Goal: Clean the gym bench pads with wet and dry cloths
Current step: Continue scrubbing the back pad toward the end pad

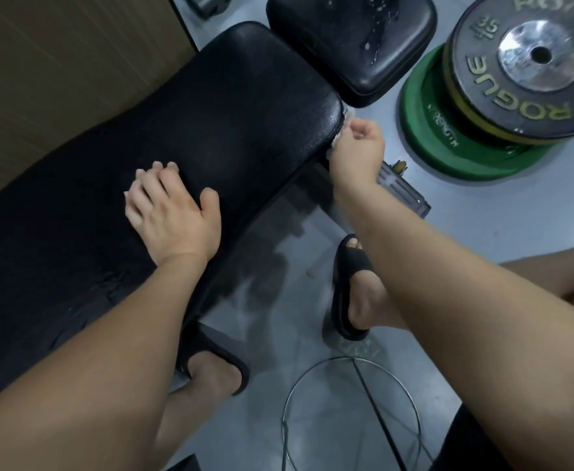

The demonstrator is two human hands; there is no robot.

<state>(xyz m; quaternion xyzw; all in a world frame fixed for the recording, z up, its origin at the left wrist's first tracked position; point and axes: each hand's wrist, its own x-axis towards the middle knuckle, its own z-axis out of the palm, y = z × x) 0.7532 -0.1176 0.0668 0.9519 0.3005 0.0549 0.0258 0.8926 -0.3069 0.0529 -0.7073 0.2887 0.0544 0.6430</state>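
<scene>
the cloth (346, 114) is looking soft and limp, so bunching it in a fist is probably suiting it best. it is pressing against the end edge of the long black pad (211, 113). the right hand (358, 147) is reaching out, fingers curling round it; the left hand (173, 215) is lying flat on the pad, fingers straight.

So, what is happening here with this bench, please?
A person is cleaning a black gym bench. The left hand rests flat on the long pad, its fingers straight. The right hand is curled round a pale cloth, mostly hidden, and holds it against the end edge of that pad. The smaller seat pad beyond carries wet streaks and droplets, not yet wiped. Weight plates lie stacked on the floor beside it.
</scene>
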